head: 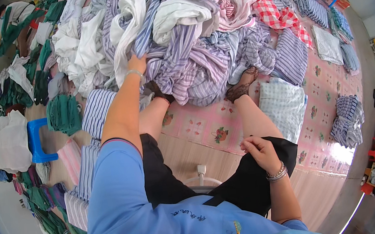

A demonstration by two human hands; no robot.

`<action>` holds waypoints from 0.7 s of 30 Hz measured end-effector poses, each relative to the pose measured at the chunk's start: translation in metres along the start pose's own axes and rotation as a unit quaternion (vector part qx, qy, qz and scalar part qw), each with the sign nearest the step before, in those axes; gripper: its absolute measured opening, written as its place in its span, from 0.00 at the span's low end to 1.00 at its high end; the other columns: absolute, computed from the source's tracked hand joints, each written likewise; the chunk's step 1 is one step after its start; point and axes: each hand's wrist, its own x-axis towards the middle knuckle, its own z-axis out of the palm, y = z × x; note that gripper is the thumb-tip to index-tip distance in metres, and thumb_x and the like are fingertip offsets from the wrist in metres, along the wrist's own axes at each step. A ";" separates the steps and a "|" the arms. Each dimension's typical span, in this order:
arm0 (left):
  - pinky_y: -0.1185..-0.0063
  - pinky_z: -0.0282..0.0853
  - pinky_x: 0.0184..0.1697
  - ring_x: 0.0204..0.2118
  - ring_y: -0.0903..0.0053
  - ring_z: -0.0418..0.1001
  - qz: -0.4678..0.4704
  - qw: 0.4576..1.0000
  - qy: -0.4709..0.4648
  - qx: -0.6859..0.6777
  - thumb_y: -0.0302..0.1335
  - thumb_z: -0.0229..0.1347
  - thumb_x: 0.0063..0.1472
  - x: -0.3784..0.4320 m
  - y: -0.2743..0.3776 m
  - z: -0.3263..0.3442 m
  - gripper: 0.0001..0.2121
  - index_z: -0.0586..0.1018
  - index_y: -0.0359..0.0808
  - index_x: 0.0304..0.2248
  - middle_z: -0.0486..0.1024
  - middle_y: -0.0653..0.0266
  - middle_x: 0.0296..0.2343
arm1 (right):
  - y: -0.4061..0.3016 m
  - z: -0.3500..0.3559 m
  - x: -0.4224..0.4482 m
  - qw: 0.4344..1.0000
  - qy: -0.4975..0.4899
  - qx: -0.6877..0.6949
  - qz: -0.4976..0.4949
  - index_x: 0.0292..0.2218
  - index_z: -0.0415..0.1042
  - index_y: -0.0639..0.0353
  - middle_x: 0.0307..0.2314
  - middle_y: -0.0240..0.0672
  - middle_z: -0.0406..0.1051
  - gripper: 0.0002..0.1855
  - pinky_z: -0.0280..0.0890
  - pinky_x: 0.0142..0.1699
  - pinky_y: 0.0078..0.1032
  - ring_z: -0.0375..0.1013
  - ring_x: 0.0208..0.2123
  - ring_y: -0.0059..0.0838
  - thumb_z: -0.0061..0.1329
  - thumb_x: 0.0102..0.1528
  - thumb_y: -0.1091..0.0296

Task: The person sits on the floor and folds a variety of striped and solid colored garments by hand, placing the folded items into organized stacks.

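Note:
My left hand [138,65] reaches into a large heap of loose fabric and grips the lower end of a blue-and-white striped cloth [148,23]. Beside it hangs a twisted white cloth [124,36]. Purple-and-white striped fabric [179,57] spills down the front of the heap, between my feet. Over my right thigh rests my right hand [260,150], fingers curled in and no cloth visible in them. Close to my right leg lies a folded pale checked cloth [282,109]. The fingertips of my left hand are partly hidden by the fabric.
Folded striped cloths [98,111] are stacked left of me, near folded green cloths [62,114] and a blue plastic stool [40,141]. A pink patterned floor sheet [198,126] lies under the heap. Other people sit at the upper right and far left.

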 end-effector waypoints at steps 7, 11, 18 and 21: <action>0.67 0.63 0.35 0.33 0.57 0.72 0.178 0.973 0.116 -0.084 0.42 0.46 0.58 -0.026 0.048 -0.121 0.17 0.73 0.33 0.30 0.73 0.49 0.28 | -0.018 0.002 0.001 0.997 -0.048 -0.059 -0.019 0.32 0.70 0.68 0.23 0.31 0.71 0.10 0.64 0.32 0.16 0.69 0.26 0.17 0.44 0.55 0.68; 0.73 0.62 0.25 0.20 0.68 0.68 0.229 0.959 -0.059 -0.160 0.40 0.50 0.56 -0.152 0.073 -0.115 0.16 0.73 0.33 0.29 0.70 0.56 0.17 | -0.010 0.012 0.002 0.995 -0.054 -0.079 -0.031 0.33 0.70 0.66 0.23 0.35 0.72 0.10 0.63 0.30 0.17 0.69 0.23 0.19 0.45 0.54 0.67; 0.84 0.56 0.19 0.17 0.90 0.59 0.264 0.864 -0.269 -0.334 0.30 0.50 0.59 -0.373 0.066 -0.121 0.09 0.70 0.32 0.26 0.63 0.73 0.14 | -0.005 0.036 0.006 0.992 -0.037 0.116 0.018 0.38 0.68 0.68 0.26 0.36 0.72 0.25 0.66 0.31 0.19 0.71 0.25 0.22 0.37 0.58 0.49; 0.78 0.64 0.22 0.17 0.75 0.69 0.369 0.806 -0.366 -0.284 0.32 0.51 0.57 -0.428 0.060 -0.159 0.10 0.71 0.33 0.24 0.69 0.60 0.14 | -0.034 0.069 0.033 0.938 -0.096 0.329 0.051 0.44 0.65 0.67 0.32 0.38 0.71 0.30 0.66 0.29 0.21 0.70 0.28 0.24 0.35 0.57 0.44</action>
